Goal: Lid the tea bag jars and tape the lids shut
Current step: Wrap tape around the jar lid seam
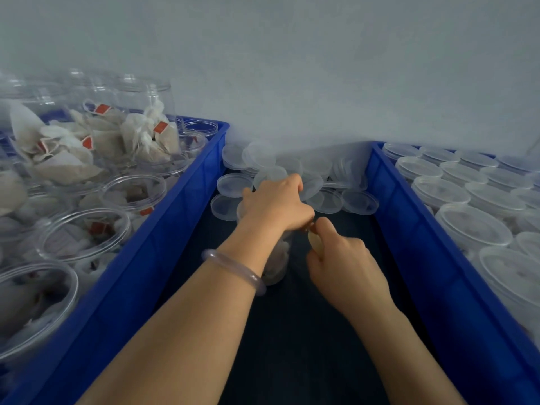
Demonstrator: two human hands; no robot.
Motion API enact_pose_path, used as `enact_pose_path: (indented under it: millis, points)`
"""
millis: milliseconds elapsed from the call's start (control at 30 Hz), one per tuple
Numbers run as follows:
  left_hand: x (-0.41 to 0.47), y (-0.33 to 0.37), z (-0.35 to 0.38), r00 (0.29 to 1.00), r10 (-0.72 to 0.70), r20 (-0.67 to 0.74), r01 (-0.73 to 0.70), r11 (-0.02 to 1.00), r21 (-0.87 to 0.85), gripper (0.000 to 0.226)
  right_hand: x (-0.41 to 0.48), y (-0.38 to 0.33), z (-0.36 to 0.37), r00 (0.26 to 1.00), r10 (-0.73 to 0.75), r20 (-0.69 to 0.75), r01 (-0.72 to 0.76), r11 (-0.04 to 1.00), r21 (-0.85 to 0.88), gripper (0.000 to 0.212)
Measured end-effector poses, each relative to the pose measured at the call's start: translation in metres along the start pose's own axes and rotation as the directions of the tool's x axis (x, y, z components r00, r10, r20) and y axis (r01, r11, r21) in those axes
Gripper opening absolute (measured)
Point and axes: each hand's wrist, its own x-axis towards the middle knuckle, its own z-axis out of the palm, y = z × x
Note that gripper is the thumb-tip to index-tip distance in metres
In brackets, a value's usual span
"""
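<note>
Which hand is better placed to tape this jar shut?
Right, probably: the right hand pinches what looks like tape beside the jar, while the left hand grips its top.

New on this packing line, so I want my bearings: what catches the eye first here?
Two blue crates flank the workspace: the left crate holds open jars of tea bags, the right crate lidded jars. Between them the left hand grips the top of a jar while the right hand pinches a pale yellowish piece beside it, loose lids piled behind.
</note>
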Motion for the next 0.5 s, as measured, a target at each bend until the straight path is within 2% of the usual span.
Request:
enact_pose_path:
  millis: [200,300,333,433,500]
  points:
    - [0.0,0.003,-0.002,1.0,-0.016,0.02,0.016,1.0,0.005,0.058,-0.012,-0.005,-0.011,1.0,0.003,0.014,-0.003,0.999,-0.036,0.019]
    - [0.007,-0.003,-0.01,0.989,-0.085,-0.117,0.085,0.996,-0.008,0.034,-0.036,-0.007,-0.001,0.992,-0.099,-0.075,0.097,0.995,-0.021,0.018]
    - [0.008,-0.004,-0.011,0.989,-0.063,-0.132,0.066,0.998,0.023,0.03,-0.037,-0.002,0.003,0.995,-0.083,-0.057,0.081,0.996,-0.025,0.019]
    - [0.011,-0.005,-0.007,0.998,0.045,-0.04,-0.041,0.994,0.102,0.035,-0.021,0.024,0.018,0.997,0.076,0.005,-0.076,0.996,-0.037,0.027]
    - [0.014,-0.007,-0.005,1.0,0.017,0.002,-0.017,0.995,0.101,0.04,-0.006,0.033,0.031,1.0,0.031,-0.003,-0.031,0.993,-0.114,0.043]
